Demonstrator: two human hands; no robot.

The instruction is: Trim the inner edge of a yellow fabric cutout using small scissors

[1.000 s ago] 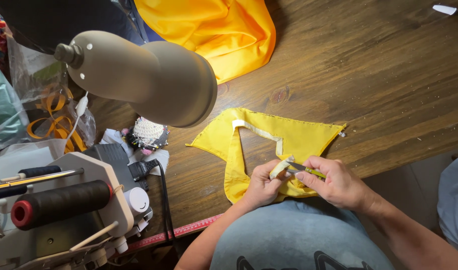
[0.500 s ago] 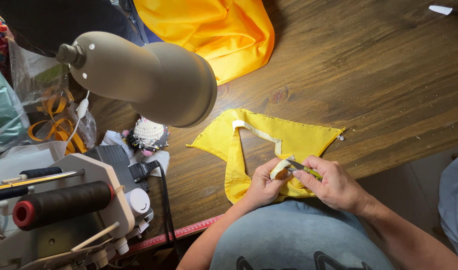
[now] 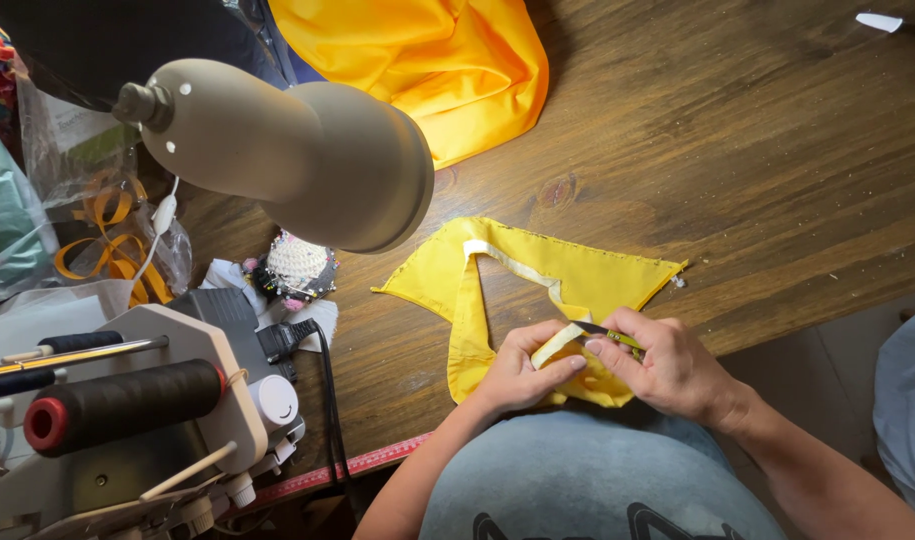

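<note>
Dark wooden boards make up the worktop (image 3: 777, 170), which fills the far and right part of the view. At its near edge lies one small yellow cloth piece (image 3: 537, 285), a pointed shape with a pale strip (image 3: 507, 258) sewn along its inner edge. The left hand (image 3: 522, 370) is curled nearly closed, thumb and fingers pinching the loose end of that strip where it comes off the cloth. The right hand (image 3: 667, 365) is likewise closed, gripping a thin dark tool with a yellow-green handle (image 3: 617, 337); its tip meets the strip just beside the left thumb. I cannot tell whether the tool is a seam ripper or small snips.

To do this well, I would judge that the left hand should hold the strip taut and slightly lifted, so the tip slides under thread alone and not into the weave, working in short strokes away from the fingers.

By count: two hands, one tool, one small yellow piece. One larger heap of orange-yellow cloth (image 3: 427, 70) lies at the far side. One grey lamp head (image 3: 307, 160) hangs over the left. One pincushion (image 3: 297, 265) sits beneath it. One dark thread spool (image 3: 127, 400) stands on one sewing machine (image 3: 177, 430) at near left. One red measuring strip (image 3: 347, 468) runs along the near edge
</note>
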